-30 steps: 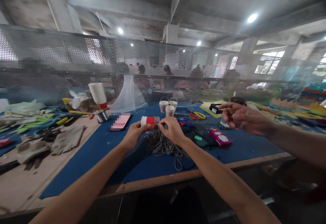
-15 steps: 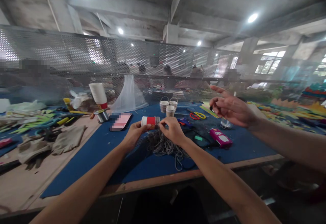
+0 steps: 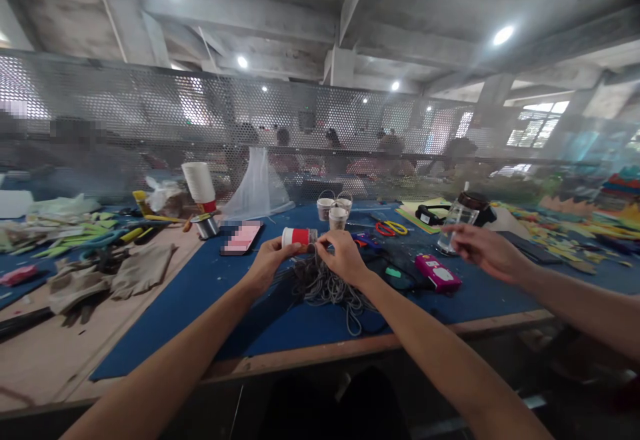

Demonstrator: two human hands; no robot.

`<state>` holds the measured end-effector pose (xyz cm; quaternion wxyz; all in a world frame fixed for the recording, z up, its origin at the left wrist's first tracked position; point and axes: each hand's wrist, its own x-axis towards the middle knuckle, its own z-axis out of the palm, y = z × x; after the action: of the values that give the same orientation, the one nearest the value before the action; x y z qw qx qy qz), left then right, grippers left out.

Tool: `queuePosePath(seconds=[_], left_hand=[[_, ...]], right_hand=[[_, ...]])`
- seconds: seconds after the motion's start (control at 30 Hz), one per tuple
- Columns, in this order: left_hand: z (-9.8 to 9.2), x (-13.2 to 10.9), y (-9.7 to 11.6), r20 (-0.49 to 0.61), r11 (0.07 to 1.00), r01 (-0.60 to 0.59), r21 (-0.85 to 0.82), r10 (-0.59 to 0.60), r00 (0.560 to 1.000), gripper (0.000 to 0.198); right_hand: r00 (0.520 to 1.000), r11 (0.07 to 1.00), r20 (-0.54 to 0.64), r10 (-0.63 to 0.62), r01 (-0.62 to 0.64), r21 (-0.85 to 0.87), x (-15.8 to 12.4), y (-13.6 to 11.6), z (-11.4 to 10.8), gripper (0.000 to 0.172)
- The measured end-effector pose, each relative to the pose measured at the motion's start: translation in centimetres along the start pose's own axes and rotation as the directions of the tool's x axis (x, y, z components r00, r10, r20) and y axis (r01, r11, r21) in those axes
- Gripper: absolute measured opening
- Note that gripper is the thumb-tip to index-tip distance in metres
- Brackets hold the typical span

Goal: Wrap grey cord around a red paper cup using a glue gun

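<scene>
A small paper cup [image 3: 299,237], white and red with a greyish end, lies sideways in my left hand [image 3: 266,265], whose fingers are wrapped round it. At the cup's right end my right hand [image 3: 345,257] is closed in a pinch on a thin grey cord, partly hidden by the fingers. Below both hands a loose tangle of grey cord [image 3: 325,287] lies on the blue mat [image 3: 175,320]. Beyond them stand three little white buckets [image 3: 338,218] with thin loop handles.
Left are a phone [image 3: 243,237], a wire spool [image 3: 205,225], stacked cups [image 3: 199,183] and gloves [image 3: 143,270]. Scissors [image 3: 393,228], a magenta box [image 3: 438,273] and a clear bottle [image 3: 457,219] lie or stand right. Another person's hand [image 3: 493,253] reaches in beside the bottle.
The other person's hand has come down towards the table beside the clear bottle, uncovering it. My hands stay at the cup with nearly the same hold; the view has shifted slightly.
</scene>
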<state>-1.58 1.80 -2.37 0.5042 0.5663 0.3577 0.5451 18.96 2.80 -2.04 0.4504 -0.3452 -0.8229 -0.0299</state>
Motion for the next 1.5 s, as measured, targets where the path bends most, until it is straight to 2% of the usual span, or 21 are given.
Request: queuePosePath(seconds=[0.37,0.6,0.93,1.5], left_hand=[[0.24,-0.27,0.37,0.020,1.000,-0.025,-0.004,0.025,0.999,0.029],[0.45,-0.37,0.50,-0.005,1.000,-0.020,-0.007,0.020,1.000,0.029],[0.32,-0.35,0.38,0.016,0.999,-0.037,-0.018,0.037,0.999,0.038],[0.34,-0.39,0.44,-0.004,1.000,-0.028,0.003,0.028,1.000,0.031]], right_hand=[[1.000,1.000,0.011,-0.001,0.002,-0.012,-0.08,0.21,0.08,0.007],[1.000,1.000,0.007,-0.002,0.002,0.000,-0.01,0.08,0.03,0.007],[1.000,1.000,0.012,-0.001,0.001,-0.016,-0.03,-0.02,-0.09,0.007],[1.000,1.000,0.013,0.004,-0.004,-0.007,-0.07,0.13,0.09,0.008]])
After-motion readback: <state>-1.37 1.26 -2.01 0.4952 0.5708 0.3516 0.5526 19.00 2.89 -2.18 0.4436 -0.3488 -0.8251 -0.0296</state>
